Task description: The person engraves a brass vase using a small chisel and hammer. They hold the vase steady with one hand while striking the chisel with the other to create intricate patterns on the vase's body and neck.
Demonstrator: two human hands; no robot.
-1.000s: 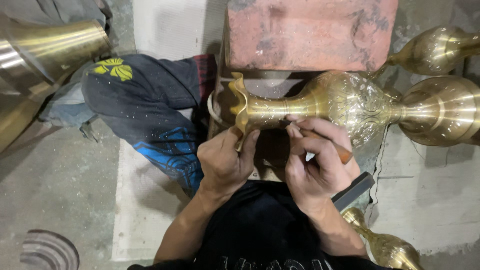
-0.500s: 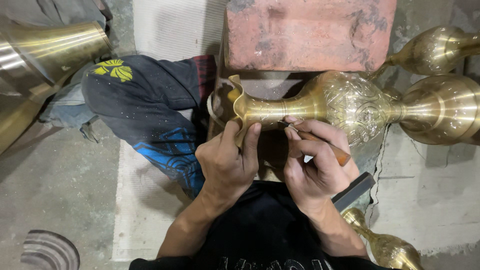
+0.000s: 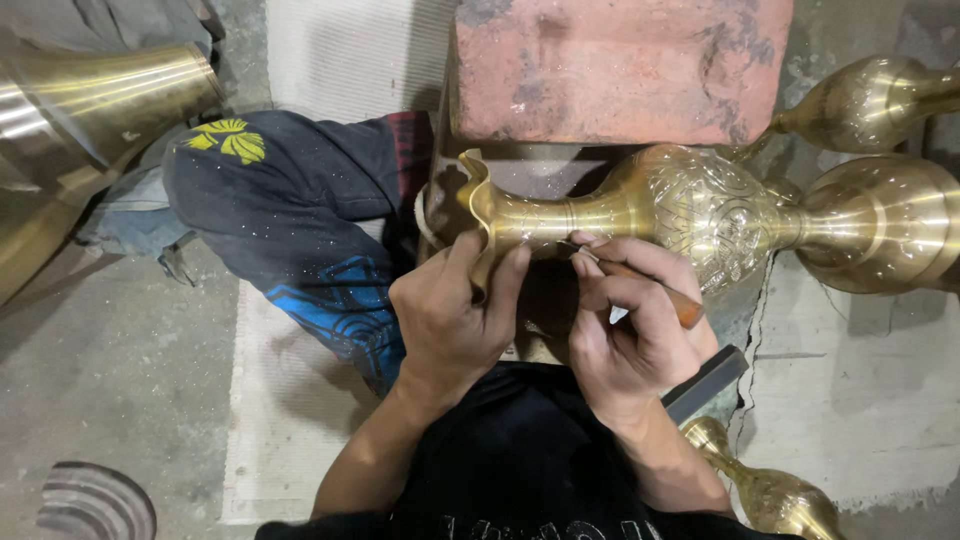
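Now the left hand [image 3: 455, 320] is clamping its fingers around the fluted mouth of the brass vase [image 3: 640, 205] lying sideways, while the right hand [image 3: 625, 330], just beside it, is pinching a wooden-handled graver [image 3: 640, 280] against the vase's neck, below the red brick [image 3: 620, 65]

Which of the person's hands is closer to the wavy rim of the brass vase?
Left. The left hand grips the neck right beside the wavy rim of the brass vase; the right hand works farther along, toward the body.
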